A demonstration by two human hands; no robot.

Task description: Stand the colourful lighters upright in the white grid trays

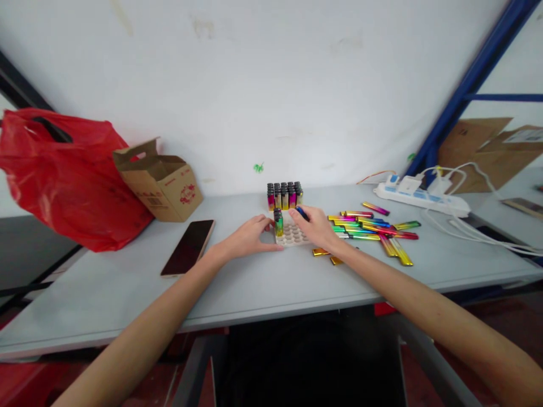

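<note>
A white tray (292, 233) with rows of round holes lies on the table. A few lighters (279, 223), one green and yellow, stand upright along its left side. My left hand (249, 236) holds the tray's left end, the thumb along the front corner and the fingers beside the standing lighters. Above the tray, my right hand (316, 226) is closed on a blue lighter (302, 213), which is tilted and partly hidden by the fingers. Behind the tray stands a block of upright lighters (285, 196) with black tops and shiny coloured bodies.
A pile of shiny loose lighters (373, 229) lies right of my right hand. Left are a phone (189, 249), a cardboard box (169, 189) and a red plastic bag (72, 175). A power strip (419, 200) with white cables sits at the back right, near the wall.
</note>
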